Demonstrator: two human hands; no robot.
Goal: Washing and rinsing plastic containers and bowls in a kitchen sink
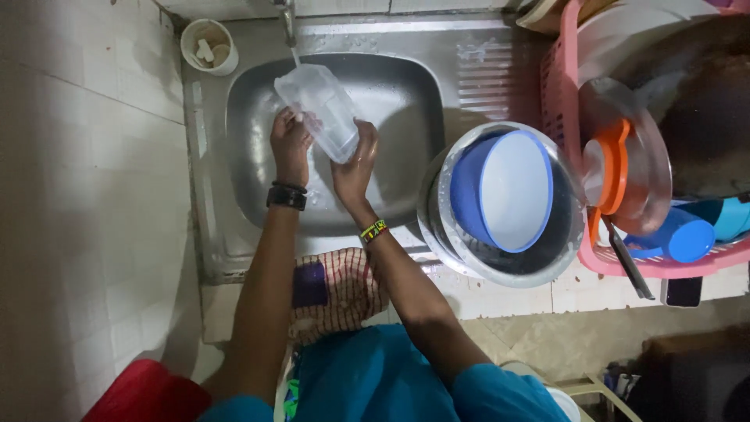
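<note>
A steel sink unit (pixel 211 234) sits in a pale tiled counter (pixel 508 301). On its back left corner stands a small white cup (pixel 208 47). On the draining side rests a big steel bowl (pixel 437 227) with a blue bowl (pixel 504 191) inside. Just beside it sits a pink dish basket (pixel 562 101), full of dishes.

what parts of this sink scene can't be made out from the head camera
- Tap: cut off by the top edge, head view.
- Contents of the small white cup: too small to identify.
- Left hand fingers: hidden behind the clear plastic container, which the right hand also holds.
- Inside of the steel bowl: covered by the blue plastic bowl.
- Pink dish rack: cut off at the right edge; dark, blurred.
</note>
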